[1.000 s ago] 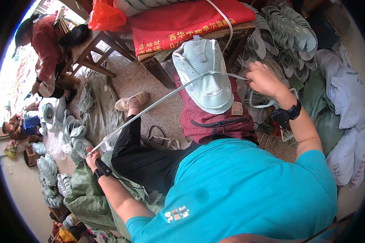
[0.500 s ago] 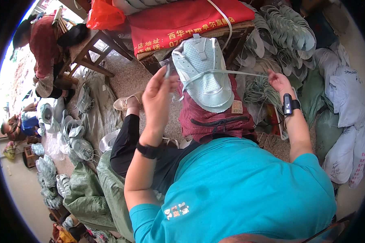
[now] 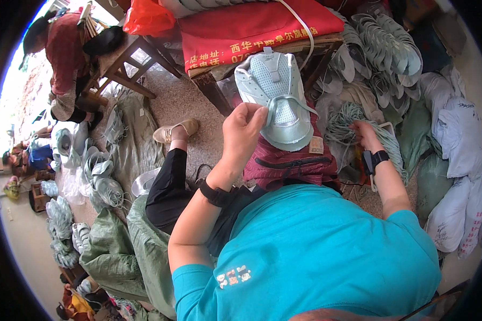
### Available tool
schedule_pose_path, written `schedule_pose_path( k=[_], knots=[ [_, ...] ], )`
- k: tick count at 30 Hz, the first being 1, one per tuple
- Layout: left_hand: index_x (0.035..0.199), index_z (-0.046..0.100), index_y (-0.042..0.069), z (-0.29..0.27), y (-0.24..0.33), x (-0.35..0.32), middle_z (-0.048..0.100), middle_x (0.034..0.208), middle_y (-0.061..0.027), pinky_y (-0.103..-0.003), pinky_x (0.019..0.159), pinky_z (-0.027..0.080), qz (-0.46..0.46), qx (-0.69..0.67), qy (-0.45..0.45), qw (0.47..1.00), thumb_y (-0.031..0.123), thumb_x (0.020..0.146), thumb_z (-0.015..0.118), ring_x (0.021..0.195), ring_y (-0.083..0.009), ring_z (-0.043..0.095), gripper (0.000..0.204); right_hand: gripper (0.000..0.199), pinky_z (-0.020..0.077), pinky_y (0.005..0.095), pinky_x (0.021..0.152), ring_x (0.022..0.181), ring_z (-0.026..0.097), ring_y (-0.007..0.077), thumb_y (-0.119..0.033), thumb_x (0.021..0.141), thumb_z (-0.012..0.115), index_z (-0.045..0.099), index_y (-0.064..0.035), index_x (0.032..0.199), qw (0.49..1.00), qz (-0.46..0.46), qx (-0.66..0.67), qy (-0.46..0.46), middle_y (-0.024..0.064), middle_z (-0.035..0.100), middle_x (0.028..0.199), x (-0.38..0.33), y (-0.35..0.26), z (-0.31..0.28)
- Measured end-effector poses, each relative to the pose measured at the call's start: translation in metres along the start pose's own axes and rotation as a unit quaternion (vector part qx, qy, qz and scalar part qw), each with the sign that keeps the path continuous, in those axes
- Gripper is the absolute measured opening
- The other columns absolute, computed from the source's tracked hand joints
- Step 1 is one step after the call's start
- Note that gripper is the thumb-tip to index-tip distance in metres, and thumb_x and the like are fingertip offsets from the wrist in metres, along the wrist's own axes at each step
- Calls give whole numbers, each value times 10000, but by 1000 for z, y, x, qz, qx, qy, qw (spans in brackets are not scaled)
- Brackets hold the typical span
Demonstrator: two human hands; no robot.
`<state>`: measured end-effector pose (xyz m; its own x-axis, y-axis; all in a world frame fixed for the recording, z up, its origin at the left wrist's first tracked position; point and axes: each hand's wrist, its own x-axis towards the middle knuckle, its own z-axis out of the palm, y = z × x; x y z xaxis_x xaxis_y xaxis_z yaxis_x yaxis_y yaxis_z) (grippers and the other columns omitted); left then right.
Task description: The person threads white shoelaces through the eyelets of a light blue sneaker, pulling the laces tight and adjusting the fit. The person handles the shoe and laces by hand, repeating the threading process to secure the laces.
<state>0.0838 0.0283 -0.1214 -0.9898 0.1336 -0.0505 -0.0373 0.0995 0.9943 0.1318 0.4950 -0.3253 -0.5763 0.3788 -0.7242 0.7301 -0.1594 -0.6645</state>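
Observation:
A pale mint shoe upper (image 3: 284, 125) lies on a dark red bag (image 3: 284, 166) over my lap, its toe toward me. One pale shoelace (image 3: 284, 98) crosses its throat, and a loose end hangs at the right side. My left hand (image 3: 242, 131) is at the upper's left edge, thumb and forefinger pinched on the lace. To the right, my right hand (image 3: 365, 135) reaches into a bundle of pale green shoelaces (image 3: 348, 115). Its fingers are curled closed on laces there, though the fingertips are partly hidden among the strands.
Ahead stands a wooden bench (image 3: 211, 91) with a red cloth (image 3: 262, 35) over it. Stacked uppers (image 3: 388, 45) and white sacks (image 3: 458, 134) are at the right. Green sacks (image 3: 115, 257) lie at the left. Another person (image 3: 67, 48) sits at the far left.
My left hand has come down and right to the upper's edge. My right hand has let go of the stretched lace and moved down into the bundle. The lace now hangs slack.

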Motion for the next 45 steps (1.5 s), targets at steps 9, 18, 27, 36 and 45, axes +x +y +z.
schedule_pose_path(
  k=[9, 18, 27, 36, 45],
  knots=[
    [836, 653, 5, -4, 8, 9, 584, 714, 35, -212, 541, 400, -20, 69, 9, 997, 220, 929, 659, 633, -35, 495, 235, 413, 453, 200, 667, 779, 574, 72, -129, 977, 491, 448, -7, 1369, 912, -343, -2, -224, 66, 678, 1077, -172, -141, 152],
    [779, 619, 5, -7, 30, 30, 606, 727, -84, -354, 603, 455, 132, 317, -16, 939, 189, 891, 627, 661, -238, 573, 215, 193, 435, 159, 638, 726, 533, 15, -204, 975, 596, 583, -60, 1103, 878, -300, 28, -373, 9, 645, 906, -238, -184, 173],
    [888, 605, 33, -16, 53, 27, 567, 878, -153, -461, 750, 483, 260, 498, -100, 821, 171, 825, 673, 867, -349, 585, 166, 158, 419, 155, 567, 658, 518, 13, -133, 969, 585, 542, -61, 1103, 848, -349, 72, -393, 65, 679, 944, -238, -199, 174],
    [973, 616, 46, -34, 84, 60, 528, 1025, -129, -410, 852, 488, 225, 467, -245, 819, 141, 663, 815, 984, -320, 582, 380, 246, 503, 415, 707, 831, 660, 365, -211, 892, 631, 560, -11, 1017, 787, -524, -293, -141, 191, 665, 886, -236, -171, 199],
    [824, 663, 60, -36, 62, 67, 542, 950, -93, -398, 803, 458, 298, 441, -237, 812, 252, 699, 811, 900, -290, 566, 272, 231, 466, 311, 632, 682, 578, 118, -242, 970, 580, 603, -13, 958, 796, -479, -330, -166, 52, 611, 725, -230, -173, 196]
  ],
)
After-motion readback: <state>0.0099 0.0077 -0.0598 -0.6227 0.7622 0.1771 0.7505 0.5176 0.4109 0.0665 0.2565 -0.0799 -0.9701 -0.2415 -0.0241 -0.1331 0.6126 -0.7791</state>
